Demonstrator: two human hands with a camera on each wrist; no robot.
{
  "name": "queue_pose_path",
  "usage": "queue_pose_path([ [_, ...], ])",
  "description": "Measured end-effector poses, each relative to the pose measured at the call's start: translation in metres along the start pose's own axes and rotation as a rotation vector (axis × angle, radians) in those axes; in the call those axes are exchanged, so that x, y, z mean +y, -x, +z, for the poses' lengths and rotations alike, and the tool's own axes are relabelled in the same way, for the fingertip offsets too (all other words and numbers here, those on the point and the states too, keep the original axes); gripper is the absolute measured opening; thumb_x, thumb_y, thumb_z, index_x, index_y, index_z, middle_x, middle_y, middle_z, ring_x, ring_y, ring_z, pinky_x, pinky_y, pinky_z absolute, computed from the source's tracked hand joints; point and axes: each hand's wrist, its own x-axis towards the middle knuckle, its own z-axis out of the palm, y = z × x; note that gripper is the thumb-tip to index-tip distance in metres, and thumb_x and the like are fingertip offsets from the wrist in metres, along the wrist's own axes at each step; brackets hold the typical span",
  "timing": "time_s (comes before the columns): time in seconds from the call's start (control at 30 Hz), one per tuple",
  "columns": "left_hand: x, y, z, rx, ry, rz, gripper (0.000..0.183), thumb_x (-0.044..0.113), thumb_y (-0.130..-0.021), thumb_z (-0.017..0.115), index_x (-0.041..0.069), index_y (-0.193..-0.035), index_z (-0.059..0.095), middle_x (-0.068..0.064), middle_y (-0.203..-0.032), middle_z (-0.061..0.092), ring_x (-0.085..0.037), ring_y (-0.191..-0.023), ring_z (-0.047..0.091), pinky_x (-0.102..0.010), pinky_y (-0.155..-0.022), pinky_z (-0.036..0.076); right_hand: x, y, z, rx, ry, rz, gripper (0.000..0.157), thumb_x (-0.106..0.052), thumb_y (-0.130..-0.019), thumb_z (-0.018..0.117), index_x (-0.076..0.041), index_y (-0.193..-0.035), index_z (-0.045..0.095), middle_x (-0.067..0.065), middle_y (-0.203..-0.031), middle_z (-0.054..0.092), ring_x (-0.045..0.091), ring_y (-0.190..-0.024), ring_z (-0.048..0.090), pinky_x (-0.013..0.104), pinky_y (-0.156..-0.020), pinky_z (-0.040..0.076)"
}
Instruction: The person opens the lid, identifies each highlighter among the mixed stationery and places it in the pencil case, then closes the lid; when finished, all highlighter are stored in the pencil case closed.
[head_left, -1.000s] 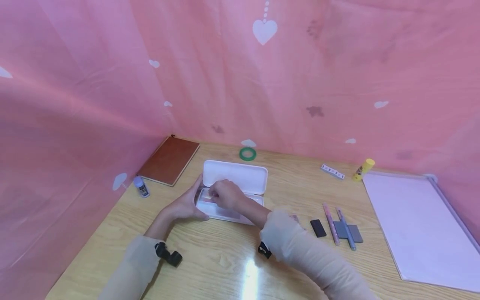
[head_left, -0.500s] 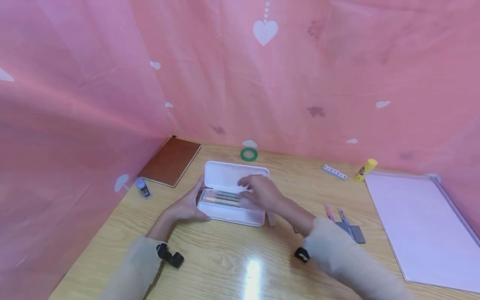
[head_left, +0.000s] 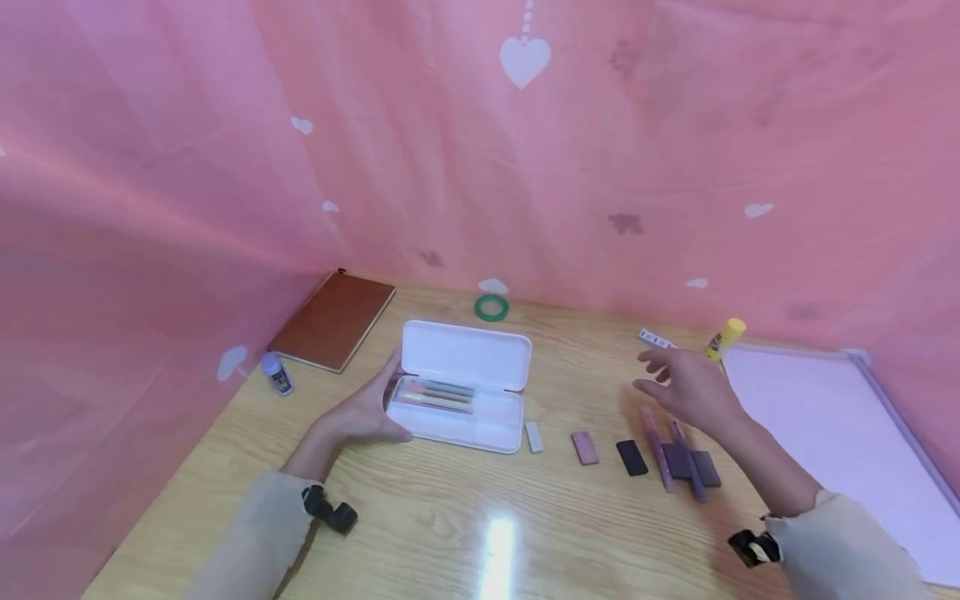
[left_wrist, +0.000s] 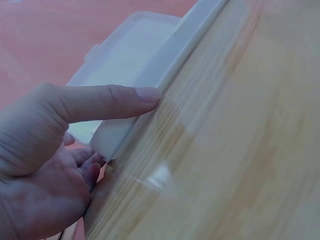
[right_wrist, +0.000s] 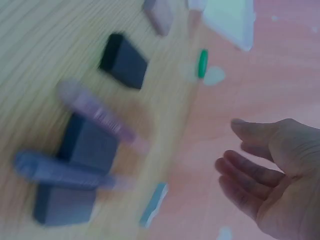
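Note:
An opened white pencil case (head_left: 465, 354) stands on the table, lid raised at the back, with several pens (head_left: 438, 398) in its rear compartment. My left hand (head_left: 365, 412) grips the case's left end; in the left wrist view the thumb lies along its front wall and the fingers curl behind. My right hand (head_left: 693, 387) holds nothing, fingers loosely bent, over the far end of a pink pen (head_left: 657, 450) and a bluish pen (head_left: 691, 467). In the right wrist view, the bluish pen (right_wrist: 60, 170) lies across two dark grey blocks (right_wrist: 65, 205).
Right of the case lie a small white block (head_left: 533, 437), a pink one (head_left: 584, 447) and a black one (head_left: 632, 457). Farther off are green tape (head_left: 491, 307), a yellow glue stick (head_left: 725, 337), a white board (head_left: 840, 450), a brown notebook (head_left: 333, 321) and a small bottle (head_left: 277, 374).
My right hand has left the inside of the case and moved right, over the pens. The pens in the case and the white block beside it now show. My left hand stays put.

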Motion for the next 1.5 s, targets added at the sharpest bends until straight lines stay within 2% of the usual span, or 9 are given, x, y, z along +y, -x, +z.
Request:
queue_pose_path([
  [0.13, 0.000, 0.000, 0.003, -0.010, -0.001, -0.002, 0.141, 0.025, -0.052, 0.092, 0.045, -0.147, -0.010, 0.000, -0.153, 0.023, -0.023, -0.142, 0.016, -0.055, -0.113, 0.011, 0.014, 0.013, 0.003, -0.106, 0.035, 0.065, 0.038, -0.023, -0.081, 0.072, 0.005, -0.106, 0.066, 0.013, -0.082, 0.070, 0.024, -0.069, 0.066, 0.039, -0.057, 0.052],
  [0.3, 0.001, 0.001, 0.001, 0.006, -0.016, 0.004, 0.142, 0.023, -0.052, 0.093, 0.035, -0.150, -0.010, -0.002, -0.153, 0.024, -0.023, -0.142, 0.016, -0.054, -0.113, 0.010, 0.024, 0.021, 0.019, -0.185, 0.007, 0.139, 0.033, -0.023, -0.082, 0.068, 0.003, -0.102, 0.068, 0.009, -0.079, 0.070, 0.018, -0.064, 0.064, 0.035, -0.052, 0.049],
  [0.57, 0.000, -0.002, -0.001, -0.011, -0.028, 0.011, 0.144, 0.027, -0.052, 0.093, 0.027, -0.151, -0.011, -0.005, -0.152, 0.026, -0.024, -0.142, 0.017, -0.053, -0.114, 0.009, 0.025, 0.023, 0.036, -0.172, -0.028, 0.148, 0.016, -0.021, -0.081, 0.068, -0.006, -0.083, 0.073, 0.004, -0.073, 0.070, 0.012, -0.061, 0.061, 0.032, -0.052, 0.049],
  [0.7, 0.000, -0.002, -0.001, -0.016, -0.020, 0.005, 0.144, 0.027, -0.052, 0.093, 0.026, -0.151, -0.012, -0.006, -0.151, 0.026, -0.024, -0.141, 0.017, -0.052, -0.114, 0.008, 0.021, 0.019, 0.034, -0.145, -0.079, 0.130, 0.017, -0.018, -0.083, 0.066, -0.003, -0.088, 0.072, 0.005, -0.072, 0.069, 0.010, -0.058, 0.059, 0.030, -0.051, 0.048],
  [0.97, 0.000, 0.000, -0.001, -0.007, -0.020, 0.021, 0.144, 0.026, -0.052, 0.093, 0.028, -0.151, -0.012, -0.006, -0.151, 0.026, -0.025, -0.141, 0.017, -0.054, -0.114, 0.009, 0.000, 0.005, 0.018, -0.189, -0.173, 0.124, 0.024, -0.014, -0.083, 0.067, -0.001, -0.103, 0.068, 0.009, -0.077, 0.067, 0.012, -0.052, 0.054, 0.029, -0.045, 0.043],
  [1.1, 0.000, -0.002, 0.002, -0.015, -0.012, 0.007, 0.144, 0.027, -0.051, 0.093, 0.031, -0.150, -0.012, -0.004, -0.154, 0.021, -0.025, -0.143, 0.013, -0.054, -0.114, 0.007, -0.016, -0.012, 0.014, -0.181, -0.195, 0.060, 0.022, -0.015, -0.085, 0.066, -0.002, -0.103, 0.069, 0.005, -0.077, 0.068, 0.011, -0.059, 0.058, 0.029, -0.052, 0.047],
  [1.23, 0.001, -0.005, 0.005, -0.012, 0.005, 0.000, 0.145, 0.026, -0.050, 0.093, 0.032, -0.151, -0.011, -0.004, -0.155, 0.021, -0.025, -0.143, 0.012, -0.053, -0.114, 0.006, -0.048, -0.040, 0.016, -0.196, -0.292, -0.018, 0.025, -0.015, -0.088, 0.064, -0.001, -0.108, 0.067, 0.003, -0.074, 0.069, 0.016, -0.051, 0.059, 0.029, -0.057, 0.051],
  [1.37, 0.001, -0.006, 0.006, -0.007, 0.009, -0.010, 0.144, 0.026, -0.049, 0.093, 0.041, -0.148, -0.010, -0.001, -0.155, 0.021, -0.023, -0.143, 0.012, -0.053, -0.114, 0.006, -0.090, -0.070, 0.033, -0.223, -0.394, -0.131, 0.025, -0.011, -0.088, 0.063, 0.001, -0.110, 0.065, 0.007, -0.070, 0.068, 0.015, -0.037, 0.052, 0.027, -0.046, 0.048],
  [1.5, 0.001, -0.003, 0.006, -0.005, 0.020, -0.019, 0.143, 0.023, -0.050, 0.093, 0.045, -0.146, -0.010, 0.000, -0.155, 0.022, -0.022, -0.143, 0.012, -0.054, -0.114, 0.006, -0.133, -0.094, 0.062, -0.261, -0.459, -0.243, 0.022, -0.008, -0.086, 0.065, -0.001, -0.107, 0.067, 0.010, -0.072, 0.068, 0.009, -0.042, 0.052, 0.025, -0.042, 0.045],
])
